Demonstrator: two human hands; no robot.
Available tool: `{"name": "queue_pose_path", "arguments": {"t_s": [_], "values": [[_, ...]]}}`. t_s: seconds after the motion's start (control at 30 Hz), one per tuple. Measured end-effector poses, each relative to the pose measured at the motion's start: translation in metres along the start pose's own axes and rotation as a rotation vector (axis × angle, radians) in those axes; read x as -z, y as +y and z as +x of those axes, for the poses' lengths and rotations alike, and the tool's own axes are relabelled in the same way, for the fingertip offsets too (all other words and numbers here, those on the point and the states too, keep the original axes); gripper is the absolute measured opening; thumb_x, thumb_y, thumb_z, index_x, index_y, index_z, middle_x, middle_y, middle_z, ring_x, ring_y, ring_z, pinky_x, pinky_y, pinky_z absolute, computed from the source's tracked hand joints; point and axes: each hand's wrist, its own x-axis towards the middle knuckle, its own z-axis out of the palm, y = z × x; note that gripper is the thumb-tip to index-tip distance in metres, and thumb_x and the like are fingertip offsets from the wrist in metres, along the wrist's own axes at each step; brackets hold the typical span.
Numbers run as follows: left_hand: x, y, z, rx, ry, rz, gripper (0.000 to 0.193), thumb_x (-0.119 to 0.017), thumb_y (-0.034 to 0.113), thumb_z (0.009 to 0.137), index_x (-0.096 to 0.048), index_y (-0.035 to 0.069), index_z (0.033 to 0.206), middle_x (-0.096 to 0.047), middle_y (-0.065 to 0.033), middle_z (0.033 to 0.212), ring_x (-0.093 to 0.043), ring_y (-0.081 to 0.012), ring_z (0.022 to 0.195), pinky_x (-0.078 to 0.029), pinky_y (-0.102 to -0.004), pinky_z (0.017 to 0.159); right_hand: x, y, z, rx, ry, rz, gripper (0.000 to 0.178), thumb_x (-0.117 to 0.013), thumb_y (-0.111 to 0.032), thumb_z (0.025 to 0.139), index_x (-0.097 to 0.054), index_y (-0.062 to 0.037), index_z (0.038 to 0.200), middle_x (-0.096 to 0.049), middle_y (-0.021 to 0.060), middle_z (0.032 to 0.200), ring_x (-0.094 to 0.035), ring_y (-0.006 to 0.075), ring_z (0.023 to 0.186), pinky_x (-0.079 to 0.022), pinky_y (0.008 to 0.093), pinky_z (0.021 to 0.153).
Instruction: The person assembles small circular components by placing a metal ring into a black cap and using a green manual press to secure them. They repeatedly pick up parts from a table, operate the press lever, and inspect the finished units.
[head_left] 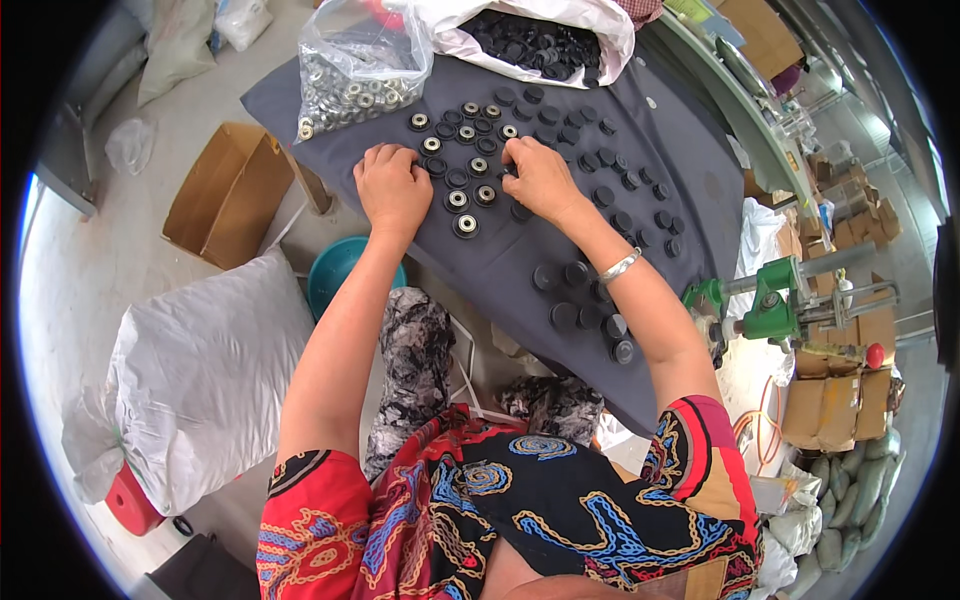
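Observation:
My left hand [394,192] rests on the dark cloth with its fingers curled down at the left side of a group of round black plastic pieces; what its fingertips hold, if anything, is hidden. My right hand [541,180] is at the group's right side, thumb and fingers drawn together at a dark piece that I cannot make out. Between the hands lie black rings [457,178], several with a silver ball bearing [479,166] set in the middle. Another bearing [466,225] sits in its black piece at the near end of the group.
A clear bag of bearings [352,82] and a white sack of black caps [540,45] stand at the table's far side. Loose black caps [603,196] spread rightward. A green metal press [770,300] is at right. Below left are a teal basin [340,268], cardboard box [225,195] and white sack [205,370].

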Motion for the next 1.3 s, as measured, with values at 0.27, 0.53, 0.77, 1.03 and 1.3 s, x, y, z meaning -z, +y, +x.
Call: {"name": "queue_pose_path", "arguments": {"t_s": [0.27, 0.53, 0.77, 1.03, 1.3], "values": [[-0.001, -0.002, 0.001, -0.017, 0.005, 0.007, 0.012, -0.062, 0.01, 0.073, -0.07, 0.008, 0.082, -0.067, -0.0046, 0.095, -0.057, -0.0269, 0.104, -0.041, -0.0424, 0.093, 0.011, -0.001, 0.016, -0.017, -0.344, -0.145, 0.031, -0.066, -0.008, 0.074, -0.07, -0.0017, 0.104, -0.069, 0.0206, 0.098, -0.066, 0.0339, 0.097, -0.052, 0.0417, 0.087], [0.0, 0.0, 0.0, -0.005, -0.012, 0.008, 0.014, -0.061, 0.009, 0.073, -0.07, 0.008, 0.083, -0.068, -0.004, 0.096, -0.057, -0.0273, 0.105, -0.041, -0.0421, 0.092, 0.013, 0.0, 0.019, -0.02, -0.39, -0.095, 0.031, -0.067, -0.012, 0.075, -0.07, -0.0022, 0.104, -0.069, 0.0197, 0.098, -0.065, 0.0341, 0.097, -0.052, 0.0413, 0.087], [0.0, 0.0, 0.001, -0.012, 0.006, 0.001, 0.012, -0.061, 0.009, 0.073, -0.069, 0.009, 0.081, -0.067, -0.0036, 0.094, -0.057, -0.0263, 0.102, -0.042, -0.0416, 0.091, 0.012, -0.002, 0.014, 0.045, -0.331, -0.109, 0.028, -0.069, -0.012, 0.073, -0.07, -0.0001, 0.098, -0.069, 0.0194, 0.093, -0.066, 0.034, 0.094, -0.052, 0.0424, 0.084], [-0.001, -0.001, -0.001, -0.021, 0.017, -0.009, 0.012, -0.061, 0.009, 0.073, -0.069, 0.009, 0.082, -0.067, -0.003, 0.093, -0.058, -0.0263, 0.102, -0.042, -0.0412, 0.09, 0.016, -0.018, -0.003, 0.133, -0.15, -0.011, 0.026, -0.069, -0.013, 0.073, -0.067, -0.0011, 0.096, -0.065, 0.0165, 0.098, -0.063, 0.0343, 0.093, -0.052, 0.0427, 0.082], [0.0, 0.001, 0.001, -0.012, 0.008, 0.004, 0.012, -0.061, 0.01, 0.073, -0.07, 0.009, 0.082, -0.067, -0.0029, 0.094, -0.058, -0.0262, 0.102, -0.042, -0.0413, 0.09, 0.003, -0.023, -0.006, 0.229, -0.162, -0.045, 0.023, -0.069, -0.011, 0.073, -0.067, -0.0023, 0.094, -0.063, 0.0152, 0.093, -0.063, 0.0333, 0.089, -0.052, 0.043, 0.079]]}}
